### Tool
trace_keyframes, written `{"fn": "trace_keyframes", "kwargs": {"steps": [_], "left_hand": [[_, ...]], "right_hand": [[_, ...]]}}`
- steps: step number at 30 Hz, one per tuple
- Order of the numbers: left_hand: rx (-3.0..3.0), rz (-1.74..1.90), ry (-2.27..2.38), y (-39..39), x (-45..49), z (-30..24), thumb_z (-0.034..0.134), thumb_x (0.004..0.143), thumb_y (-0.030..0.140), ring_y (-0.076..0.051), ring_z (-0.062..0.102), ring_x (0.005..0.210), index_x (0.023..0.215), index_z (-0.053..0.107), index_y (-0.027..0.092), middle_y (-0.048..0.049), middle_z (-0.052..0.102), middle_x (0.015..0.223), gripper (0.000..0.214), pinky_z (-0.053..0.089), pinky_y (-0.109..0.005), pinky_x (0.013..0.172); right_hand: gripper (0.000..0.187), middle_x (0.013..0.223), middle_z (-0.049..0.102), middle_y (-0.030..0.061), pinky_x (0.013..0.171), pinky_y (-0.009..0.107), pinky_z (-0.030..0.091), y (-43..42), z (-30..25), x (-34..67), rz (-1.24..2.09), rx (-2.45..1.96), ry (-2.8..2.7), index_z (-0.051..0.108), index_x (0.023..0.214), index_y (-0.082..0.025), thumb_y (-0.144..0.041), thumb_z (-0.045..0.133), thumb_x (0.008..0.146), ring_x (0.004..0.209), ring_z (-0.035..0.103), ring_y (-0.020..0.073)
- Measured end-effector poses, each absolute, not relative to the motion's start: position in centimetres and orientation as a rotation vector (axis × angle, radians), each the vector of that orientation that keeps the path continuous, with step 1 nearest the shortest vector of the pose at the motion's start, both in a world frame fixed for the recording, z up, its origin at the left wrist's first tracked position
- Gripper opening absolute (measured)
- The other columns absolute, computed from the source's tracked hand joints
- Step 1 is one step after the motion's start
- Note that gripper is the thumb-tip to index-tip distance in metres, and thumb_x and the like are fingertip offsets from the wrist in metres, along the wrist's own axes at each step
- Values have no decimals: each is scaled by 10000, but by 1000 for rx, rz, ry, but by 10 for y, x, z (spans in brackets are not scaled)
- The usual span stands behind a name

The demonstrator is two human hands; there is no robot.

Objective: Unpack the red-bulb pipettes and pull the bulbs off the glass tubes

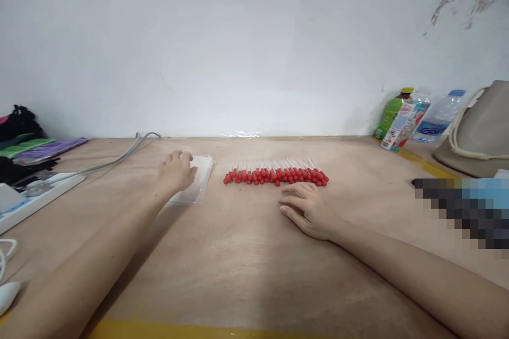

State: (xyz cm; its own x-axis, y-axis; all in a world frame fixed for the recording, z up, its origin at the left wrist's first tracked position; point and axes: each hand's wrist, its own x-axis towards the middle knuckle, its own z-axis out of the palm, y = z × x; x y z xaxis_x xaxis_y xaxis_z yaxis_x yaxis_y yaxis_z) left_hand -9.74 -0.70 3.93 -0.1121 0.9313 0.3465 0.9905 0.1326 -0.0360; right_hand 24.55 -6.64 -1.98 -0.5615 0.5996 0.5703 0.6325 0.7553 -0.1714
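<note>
Pale wooden bench [246,275] fills the view, with a yellow strip [199,331] along its near edge and both forearms reaching out over it.

The right hand [308,212] lies palm down on the wood. Its fingers are loosely spread and hold nothing, and the fingertips sit just short of the row of red-capped clear tubes [275,174]. A little farther out and to the left, the left hand [177,171] rests on a flat stack of clear plastic sleeves [201,180]. Its fingers curl down onto the top sheet, though I cannot tell whether they have pinched a sleeve or only press on it.

The tubes lie side by side in one tidy line, red ends toward the person, just beside the stack but not touching it. None shows inside a sleeve, and no filled sleeve lies anywhere in view. By the look of it the lining-up is done and nothing has been bagged.

Farther left are a grey cable [119,158], a white power strip [35,196] and folded cloths [43,147]. At the far right, against the white wall [238,37], stand a green bottle [392,111], a water bottle [439,116] and a beige bag [481,132].
</note>
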Motion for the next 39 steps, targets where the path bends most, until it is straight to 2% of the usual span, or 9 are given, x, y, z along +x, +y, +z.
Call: {"fn": "trace_keyframes", "kwargs": {"steps": [3,7,9,12,17,22,28,34,39], "left_hand": [[-2155,-223,-1877,-8,-84,29,274,877,437,-286,198,1317,1313,341,216,-104,249,1430,493,185,-514,1022],[-2278,-7,-2138,-7,-83,14,161,865,557,-326,105,1337,1384,205,261,-96,148,1466,599,135,-596,994],[-2285,-19,-2202,-7,-84,11,173,856,577,-348,140,1325,1376,233,263,-119,182,1455,610,161,-612,973],[-2265,-271,-2037,-11,-79,16,212,875,530,-328,212,1306,1292,392,252,-110,296,1412,533,156,-600,987],[-2419,-767,-1545,-24,-47,25,352,868,445,-219,466,1111,1098,545,190,-85,538,1162,394,331,-364,983],[-2579,-805,-1374,-25,-26,18,407,858,380,-210,530,1003,1028,606,190,-76,577,1087,324,405,-335,903],[-2612,-827,-1397,-12,-30,13,387,865,296,-194,580,876,919,642,197,-59,640,957,279,441,-317,804],[-2518,-902,-1412,-8,-30,7,401,853,253,-184,581,819,885,624,183,-56,639,876,236,449,-299,752],[-2352,-1183,-1352,-9,-30,0,419,849,227,-166,586,809,893,608,172,-49,638,865,202,465,-288,757]], "right_hand": [[309,1219,530,96,953,508,329,-62,-20,247,-200,-1061,-2284,610,1072,-234,-372,446,851,1122,467,262],[425,1342,417,99,1024,495,277,-58,-21,251,-182,-1088,-2378,490,1236,-220,-408,403,866,1252,352,245],[435,1358,396,98,1031,497,273,-57,-22,252,-160,-1086,-2395,474,1251,-221,-412,396,868,1269,330,241],[421,1353,403,95,1025,511,281,-57,-23,252,-139,-1090,-2370,485,1239,-232,-406,407,863,1263,340,247],[417,1350,404,99,1018,505,295,-56,-24,252,-121,-1090,-2369,494,1230,-230,-405,410,861,1261,342,250],[402,1334,414,114,977,490,340,-55,-24,251,-119,-1087,-2351,516,1203,-214,-390,430,852,1235,366,263],[270,1029,576,104,827,376,462,-58,-16,244,123,-910,-2345,604,1034,-185,-304,507,812,971,534,210],[410,1155,528,114,934,358,415,-43,-12,231,300,-907,-2418,529,1147,-148,-363,535,798,1083,482,207],[402,1135,533,112,935,358,409,-29,-18,226,294,-863,-2406,526,1141,-145,-357,534,799,1073,479,204]]}}
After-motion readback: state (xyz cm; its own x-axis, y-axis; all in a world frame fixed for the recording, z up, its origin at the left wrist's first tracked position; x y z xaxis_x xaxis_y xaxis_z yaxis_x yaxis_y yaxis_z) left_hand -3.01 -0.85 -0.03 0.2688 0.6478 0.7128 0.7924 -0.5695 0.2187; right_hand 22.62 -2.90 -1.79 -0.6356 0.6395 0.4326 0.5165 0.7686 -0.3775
